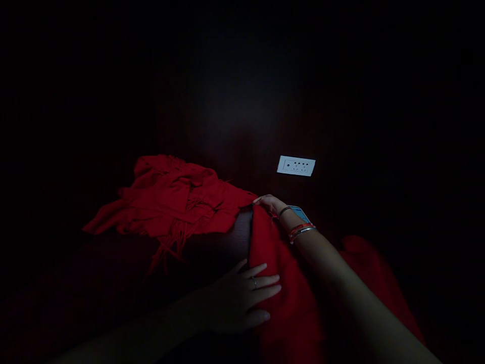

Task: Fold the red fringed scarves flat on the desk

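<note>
A red fringed scarf (182, 194) lies bunched on a dark surface at the left. Red cloth (288, 288) lies smoother at the right, with a straight edge; I cannot tell if both are one piece. My left hand (237, 298), with a ring on one finger, rests on this smoother cloth, its fingers spread flat. Farther off, my right hand (270, 202) pinches the far corner of that cloth between thumb and fingers. Bracelets circle the right wrist.
A white socket plate (296, 166) is set in the dark upright panel at the back. Behind my right wrist, a lit phone-like screen (299, 213) shows in part. More red fabric (382, 278) lies beyond the right forearm. Deep shadow hides the sides.
</note>
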{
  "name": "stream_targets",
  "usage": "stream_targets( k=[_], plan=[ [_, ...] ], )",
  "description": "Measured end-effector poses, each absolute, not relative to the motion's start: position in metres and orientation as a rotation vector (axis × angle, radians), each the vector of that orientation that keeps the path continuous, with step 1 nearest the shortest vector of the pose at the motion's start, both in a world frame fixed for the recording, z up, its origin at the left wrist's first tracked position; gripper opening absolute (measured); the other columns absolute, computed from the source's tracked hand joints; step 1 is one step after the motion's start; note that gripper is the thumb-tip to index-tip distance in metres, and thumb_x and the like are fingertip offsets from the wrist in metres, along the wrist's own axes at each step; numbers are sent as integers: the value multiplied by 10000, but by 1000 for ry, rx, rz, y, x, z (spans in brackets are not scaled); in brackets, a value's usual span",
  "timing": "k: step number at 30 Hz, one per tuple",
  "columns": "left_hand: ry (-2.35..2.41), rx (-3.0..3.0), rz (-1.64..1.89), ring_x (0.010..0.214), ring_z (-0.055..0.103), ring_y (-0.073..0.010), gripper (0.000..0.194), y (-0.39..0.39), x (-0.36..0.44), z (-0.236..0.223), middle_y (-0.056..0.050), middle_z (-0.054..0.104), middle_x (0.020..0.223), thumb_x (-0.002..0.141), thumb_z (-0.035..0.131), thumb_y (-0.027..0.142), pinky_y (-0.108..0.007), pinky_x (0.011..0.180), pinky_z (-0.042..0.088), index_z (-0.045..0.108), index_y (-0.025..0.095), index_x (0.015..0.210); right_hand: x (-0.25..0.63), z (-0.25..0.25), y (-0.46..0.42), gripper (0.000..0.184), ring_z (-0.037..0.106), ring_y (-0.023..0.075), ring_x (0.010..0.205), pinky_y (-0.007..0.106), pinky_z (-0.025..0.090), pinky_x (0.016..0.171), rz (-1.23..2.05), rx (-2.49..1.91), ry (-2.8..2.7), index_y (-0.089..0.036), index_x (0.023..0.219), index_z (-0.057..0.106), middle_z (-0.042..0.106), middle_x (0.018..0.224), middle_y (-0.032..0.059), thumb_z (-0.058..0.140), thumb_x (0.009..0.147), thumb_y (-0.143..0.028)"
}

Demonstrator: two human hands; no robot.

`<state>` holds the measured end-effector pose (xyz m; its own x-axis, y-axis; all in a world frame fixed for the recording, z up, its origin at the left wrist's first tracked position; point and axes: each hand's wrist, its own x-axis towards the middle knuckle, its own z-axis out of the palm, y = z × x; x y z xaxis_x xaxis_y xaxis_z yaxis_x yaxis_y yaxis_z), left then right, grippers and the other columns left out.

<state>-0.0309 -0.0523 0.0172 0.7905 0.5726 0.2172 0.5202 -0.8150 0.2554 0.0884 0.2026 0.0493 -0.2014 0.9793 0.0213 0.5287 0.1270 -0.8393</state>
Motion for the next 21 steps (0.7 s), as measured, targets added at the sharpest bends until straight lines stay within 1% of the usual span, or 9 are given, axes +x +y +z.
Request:
stream_targets(
  k=[3, 6, 9, 12, 14, 15, 17, 19, 21],
  plan=[
    [848, 2789, 436, 1203, 185, -243, 473, -52, -31, 17, -5, 302, 1293, 814, 347, 376, -487, 949, 142, 223, 284, 1261, 94, 46, 209, 114, 509, 121, 455, 252, 415, 477, 864, -1565, -1762, -114, 603, 588, 549, 475, 22, 486, 653, -111],
    [852, 2788, 437, 1201, 192, -241, 474, -52, -31, 18, -10, 306, 1292, 814, 347, 380, -482, 949, 150, 225, 282, 1261, 100, 43, 210, 135, 523, 124, 498, 248, 413, 512, 754, -1619, -1784, -111, 656, 593, 564, 531, 34, 459, 672, -107],
    [878, 2793, 450, 1198, 204, -242, 475, -53, -31, 19, -9, 305, 1294, 808, 358, 389, -477, 950, 157, 237, 287, 1255, 102, 44, 202, 115, 553, 152, 657, 253, 410, 626, 648, -1601, -1882, -125, 718, 606, 603, 682, 57, 519, 644, -119],
    [942, 2825, 490, 1200, 177, -278, 481, -52, -32, 14, -31, 243, 1322, 786, 382, 428, -490, 938, 167, 286, 287, 1236, 107, 52, 182, 235, 514, 170, 872, 246, 362, 773, 511, -1511, -2006, -148, 876, 591, 583, 918, 74, 562, 643, -170],
    [1020, 2838, 541, 1198, 165, -297, 499, -50, -33, 9, -53, 205, 1334, 779, 378, 454, -488, 929, 188, 295, 271, 1236, 116, 55, 163, 311, 471, 166, 959, 244, 326, 834, 325, -1394, -2171, -149, 1000, 540, 532, 1034, 88, 523, 698, -221],
    [1060, 2840, 570, 1195, 176, -293, 503, -49, -33, 5, -63, 214, 1330, 785, 366, 453, -476, 928, 199, 286, 259, 1242, 123, 55, 153, 339, 453, 164, 988, 250, 314, 855, 219, -1320, -2268, -148, 1051, 509, 507, 1074, 96, 491, 728, -250],
    [1132, 2837, 627, 1172, 237, -263, 473, -45, -32, 0, -73, 291, 1294, 812, 330, 415, -438, 927, 224, 280, 235, 1246, 140, 49, 130, 396, 407, 171, 1051, 272, 290, 891, 59, -1175, -2452, -156, 1131, 448, 452, 1148, 106, 428, 771, -320],
    [1195, 2833, 663, 1115, 322, -232, 412, -41, -31, -2, -64, 390, 1222, 833, 298, 364, -405, 904, 258, 328, 224, 1220, 156, 38, 112, 449, 342, 187, 1118, 304, 265, 920, 48, -1136, -2569, -186, 1183, 397, 384, 1223, 100, 386, 783, -389],
    [1239, 2831, 661, 1014, 405, -206, 368, -36, -30, 1, -46, 471, 1127, 844, 272, 337, -377, 849, 305, 387, 226, 1176, 168, 26, 100, 467, 294, 204, 1157, 337, 257, 928, 111, -1195, -2615, -212, 1206, 371, 341, 1262, 91, 353, 789, -422]
  ],
)
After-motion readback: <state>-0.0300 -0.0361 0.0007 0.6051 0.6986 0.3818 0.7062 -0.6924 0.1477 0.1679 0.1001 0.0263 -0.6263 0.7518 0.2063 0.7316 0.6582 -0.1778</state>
